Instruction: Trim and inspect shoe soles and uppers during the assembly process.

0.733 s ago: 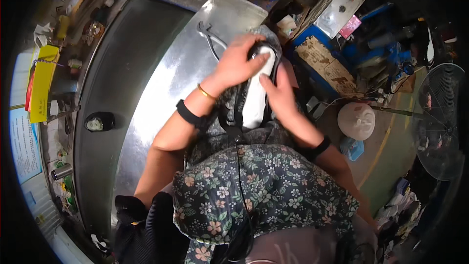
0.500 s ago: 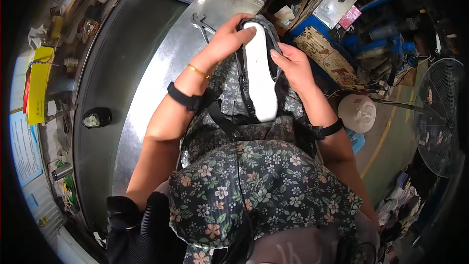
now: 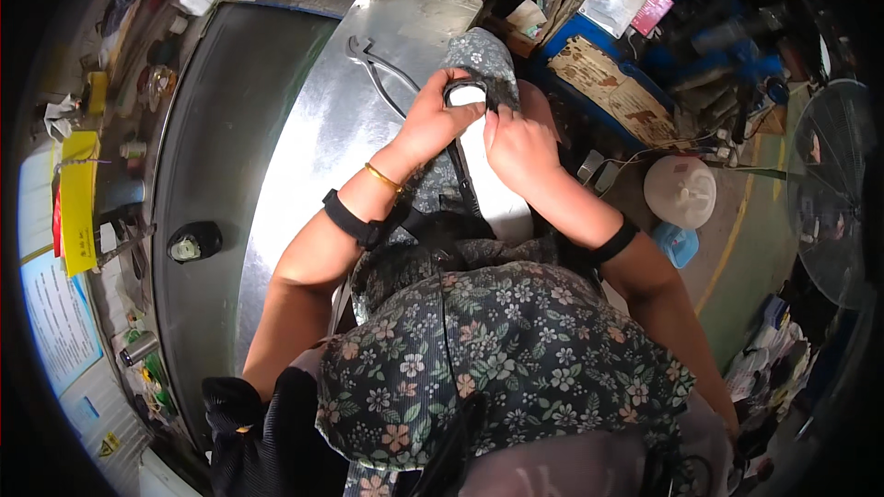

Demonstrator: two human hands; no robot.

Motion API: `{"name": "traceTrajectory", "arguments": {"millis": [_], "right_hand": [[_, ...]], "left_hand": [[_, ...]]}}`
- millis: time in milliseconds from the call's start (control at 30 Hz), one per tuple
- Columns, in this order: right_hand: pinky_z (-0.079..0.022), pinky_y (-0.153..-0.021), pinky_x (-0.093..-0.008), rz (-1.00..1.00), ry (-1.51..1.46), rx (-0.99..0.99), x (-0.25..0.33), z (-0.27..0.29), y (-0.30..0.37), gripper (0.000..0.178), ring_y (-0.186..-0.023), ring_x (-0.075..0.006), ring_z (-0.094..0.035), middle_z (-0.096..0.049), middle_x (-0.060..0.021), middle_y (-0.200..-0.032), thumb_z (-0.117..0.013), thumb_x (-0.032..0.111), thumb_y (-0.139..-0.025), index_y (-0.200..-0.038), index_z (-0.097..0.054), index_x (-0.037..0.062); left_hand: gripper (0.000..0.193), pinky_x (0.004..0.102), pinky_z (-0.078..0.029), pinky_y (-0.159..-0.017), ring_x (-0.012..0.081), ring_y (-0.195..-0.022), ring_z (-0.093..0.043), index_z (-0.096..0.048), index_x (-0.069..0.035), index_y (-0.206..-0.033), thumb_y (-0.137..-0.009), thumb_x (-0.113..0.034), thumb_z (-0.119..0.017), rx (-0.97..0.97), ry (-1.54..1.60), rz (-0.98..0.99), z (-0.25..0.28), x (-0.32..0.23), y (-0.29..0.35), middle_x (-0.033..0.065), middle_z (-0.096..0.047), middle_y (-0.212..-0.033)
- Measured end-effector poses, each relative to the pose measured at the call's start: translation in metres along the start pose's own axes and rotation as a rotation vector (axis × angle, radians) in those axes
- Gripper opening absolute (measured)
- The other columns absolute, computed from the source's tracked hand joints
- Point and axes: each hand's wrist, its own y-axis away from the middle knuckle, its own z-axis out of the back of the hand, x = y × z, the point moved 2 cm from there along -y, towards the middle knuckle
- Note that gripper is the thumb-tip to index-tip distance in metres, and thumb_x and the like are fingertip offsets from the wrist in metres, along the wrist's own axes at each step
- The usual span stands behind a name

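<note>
My left hand point(image 3: 436, 120) and my right hand point(image 3: 517, 144) are together on a shoe upper point(image 3: 481, 63) of grey floral fabric, pulled over a white last point(image 3: 493, 189) whose pale underside faces up. The left fingers pinch the black edge at the toe end; the right hand presses the fabric just beside them. The piece lies over a shiny metal worktop point(image 3: 322, 138). A pair of metal pincers point(image 3: 376, 64) lies on the worktop just left of my left hand.
A black round knob point(image 3: 191, 243) sits on the dark machine surface at left. A yellow box point(image 3: 77, 202) and papers are on the far left. A white lidded bucket point(image 3: 681, 190), a blue cabinet point(image 3: 615, 87) and a fan point(image 3: 833, 184) stand at right.
Both hands have slid up toward the toe end of the last and closed together on the fabric edge. More of the white underside shows below my hands.
</note>
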Motion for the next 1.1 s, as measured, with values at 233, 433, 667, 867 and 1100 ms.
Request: {"name": "traceTrajectory", "arguments": {"millis": [233, 433, 667, 867, 1100], "right_hand": [[-0.024, -0.113, -0.0314, -0.516, -1.155, 0.437, -0.011, -0.009, 0.038, 0.064, -0.14, -0.0209, -0.029, -0.031, -0.015, -0.151, -0.043, 0.032, -0.103, -0.152, -0.015, 0.0024], [-0.037, -0.105, -0.0355, -0.52, -1.253, 0.304, 0.022, -0.016, 0.0, 0.068, -0.129, -0.03, -0.045, -0.038, -0.0263, -0.144, -0.045, 0.036, -0.102, -0.148, -0.018, -0.005], [-0.037, -0.105, -0.0394, -0.407, -0.941, 0.14, 0.044, -0.029, 0.008, 0.071, -0.13, -0.0391, -0.044, -0.037, -0.0333, -0.142, -0.044, 0.036, -0.101, -0.148, -0.013, -0.0055], [-0.033, -0.109, -0.0391, -0.46, -0.767, 0.481, 0.013, -0.016, -0.003, 0.077, -0.137, -0.0376, -0.036, -0.036, -0.031, -0.145, -0.033, 0.053, -0.101, -0.149, -0.014, -0.0043], [-0.045, -0.087, -0.0348, -0.597, -1.071, 0.262, -0.009, -0.028, -0.12, 0.051, -0.093, -0.019, -0.062, -0.067, -0.0172, -0.09, -0.052, 0.045, -0.095, -0.111, -0.064, -0.0012]], "left_hand": [[0.052, 0.0306, -0.041, -0.1, 0.0184, -0.114, -0.055, -0.047, -0.002, -0.134, -0.088, -0.017, -0.064, 0.185, 0.434, 0.155, -0.003, -0.013, 0.005, 0.0087, -0.06, -0.12], [0.053, 0.0466, -0.05, -0.085, 0.0437, -0.093, -0.064, -0.063, 0.006, -0.104, -0.103, -0.036, -0.031, -0.466, -0.669, 0.208, -0.002, -0.027, 0.033, 0.0276, -0.068, -0.095], [0.028, 0.0495, -0.051, -0.056, 0.0405, -0.061, -0.064, -0.053, 0.004, -0.107, -0.095, -0.021, -0.048, -0.401, -1.274, -0.152, 0.002, -0.035, 0.071, 0.0215, -0.065, -0.068], [0.049, 0.0437, -0.042, -0.095, 0.0365, -0.113, -0.054, -0.04, 0.002, -0.134, -0.101, -0.036, -0.041, -0.347, -0.339, -0.031, -0.008, -0.005, 0.098, 0.0287, -0.051, -0.123], [0.072, 0.0454, -0.05, -0.083, 0.0433, -0.087, -0.064, -0.067, 0.005, -0.095, -0.101, -0.049, -0.021, -0.38, -0.789, -0.012, 0.036, -0.03, -0.027, 0.0289, -0.066, -0.089]]}}
